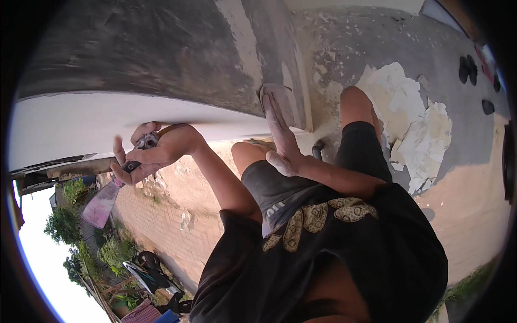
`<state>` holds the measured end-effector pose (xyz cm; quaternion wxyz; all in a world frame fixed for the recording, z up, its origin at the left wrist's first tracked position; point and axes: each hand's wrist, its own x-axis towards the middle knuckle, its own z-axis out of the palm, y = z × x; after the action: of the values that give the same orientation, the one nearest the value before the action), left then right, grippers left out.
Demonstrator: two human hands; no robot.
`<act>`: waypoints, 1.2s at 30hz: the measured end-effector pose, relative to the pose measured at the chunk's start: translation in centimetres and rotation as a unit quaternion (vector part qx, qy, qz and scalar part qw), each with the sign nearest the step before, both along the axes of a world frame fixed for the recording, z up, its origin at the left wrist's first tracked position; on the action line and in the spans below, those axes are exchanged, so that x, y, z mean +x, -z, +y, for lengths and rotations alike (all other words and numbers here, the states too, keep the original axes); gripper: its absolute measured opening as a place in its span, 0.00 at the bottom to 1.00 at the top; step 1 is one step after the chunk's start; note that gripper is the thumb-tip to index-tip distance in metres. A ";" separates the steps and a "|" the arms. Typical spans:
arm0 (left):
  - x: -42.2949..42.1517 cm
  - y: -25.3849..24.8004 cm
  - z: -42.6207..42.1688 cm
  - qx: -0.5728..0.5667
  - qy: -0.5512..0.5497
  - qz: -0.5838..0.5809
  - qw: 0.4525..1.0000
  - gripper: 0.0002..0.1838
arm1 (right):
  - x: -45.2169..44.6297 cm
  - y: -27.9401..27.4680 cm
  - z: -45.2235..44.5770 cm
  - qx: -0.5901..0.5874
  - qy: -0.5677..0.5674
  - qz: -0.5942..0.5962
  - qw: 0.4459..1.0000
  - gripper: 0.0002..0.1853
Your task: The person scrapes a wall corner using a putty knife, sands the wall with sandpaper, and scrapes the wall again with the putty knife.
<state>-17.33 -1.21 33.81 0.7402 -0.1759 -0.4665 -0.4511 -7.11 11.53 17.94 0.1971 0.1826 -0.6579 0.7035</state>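
My left hand grips a putty knife by its dark handle, some fingers lifted off it. The wide, pinkish, smeared blade points away from the wall, toward the yard. My right hand is dusty with pale powder. Its fingers lie stretched along a flat greyish sheet that looks like sandpaper, pressed to the wall near a corner. The dark grey wall has a pale patched strip. Beside it runs a smooth white wall face.
Flakes of white scraped material lie on the grey floor beside my knee. Dark footwear sits farther off. A paved yard has plants and a parked motorbike along it.
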 end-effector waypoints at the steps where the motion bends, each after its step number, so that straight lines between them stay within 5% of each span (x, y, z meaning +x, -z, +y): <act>1: 0.0 0.1 0.1 0.013 0.006 0.010 1.000 0.14 | -1.2 -2.5 0.2 0.006 0.011 0.067 0.998 0.58; 5: 0.2 -0.2 0.9 0.035 0.024 0.021 0.999 0.15 | -4.8 -7.6 0.8 0.043 0.028 0.191 0.980 0.57; 9: -0.2 -0.2 0.6 0.037 0.012 0.021 0.999 0.15 | -2.1 2.1 0.2 0.039 0.024 0.038 0.998 0.57; 12: -0.4 -0.1 0.5 0.034 -0.004 0.020 0.999 0.14 | -0.8 1.2 0.6 0.015 0.012 -0.009 1.000 0.57; 18: 0.6 -0.6 1.0 0.045 0.010 -0.012 0.999 0.14 | -4.7 -4.4 1.4 0.045 0.003 0.166 0.985 0.58; 24: 0.5 -1.6 2.6 0.110 -0.025 -0.030 0.993 0.13 | -0.3 3.6 1.7 0.111 0.021 0.072 0.991 0.55; 30: 0.5 -1.1 1.4 0.059 -0.022 -0.036 0.997 0.11 | -6.0 -3.9 2.4 0.111 0.009 0.233 0.966 0.54; 36: 0.1 -1.3 1.8 0.092 -0.008 -0.011 0.996 0.12 | -1.4 7.5 3.2 0.202 -0.022 0.150 0.968 0.57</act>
<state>-17.23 0.55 35.10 0.7517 -0.0985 -0.4320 -0.4885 -8.55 14.69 10.43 0.2374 0.3360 -0.7450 0.5250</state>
